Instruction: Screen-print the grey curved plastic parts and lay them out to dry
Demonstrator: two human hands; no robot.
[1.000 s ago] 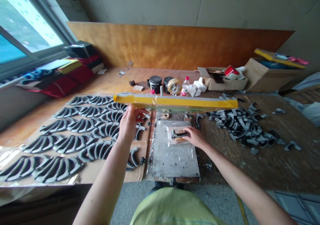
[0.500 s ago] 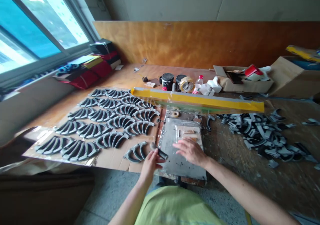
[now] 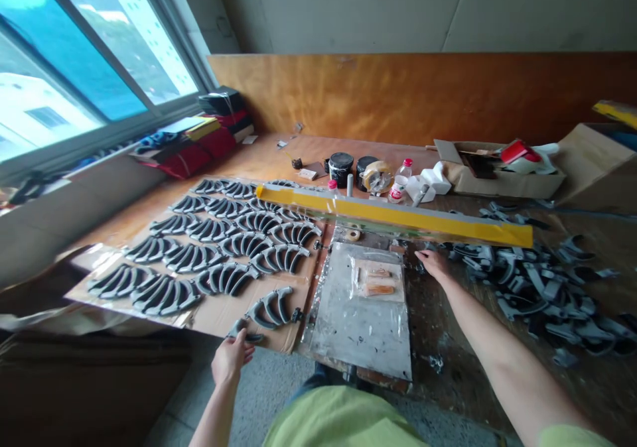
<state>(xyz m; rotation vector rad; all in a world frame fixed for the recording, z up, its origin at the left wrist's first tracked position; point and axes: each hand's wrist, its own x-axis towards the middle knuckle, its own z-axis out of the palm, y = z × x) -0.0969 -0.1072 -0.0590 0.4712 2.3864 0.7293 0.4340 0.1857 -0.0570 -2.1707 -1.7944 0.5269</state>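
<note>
Nearest, the left hand [image 3: 229, 359] closes its grip on a curved grey plastic handle part [image 3: 243, 331] at the near edge of the brown cardboard sheet [image 3: 219, 314] on the wooden tabletop [image 3: 497, 341]. Beyond, a plastic-covered metal plate [image 3: 359, 321]. Farther right, the right hand [image 3: 434, 262] reaches the edge of a heap of grey parts [image 3: 537, 284], touching them; whether its grip is closed cannot be told. Behind lies a long yellow-taped bar [image 3: 398, 215].

The person's left hand [image 3: 229, 361] sits low and near the body, fingers curled, forearm bare. The right arm stretches forward, its hand [image 3: 434, 264] palm down, fingers loosely bent.
</note>
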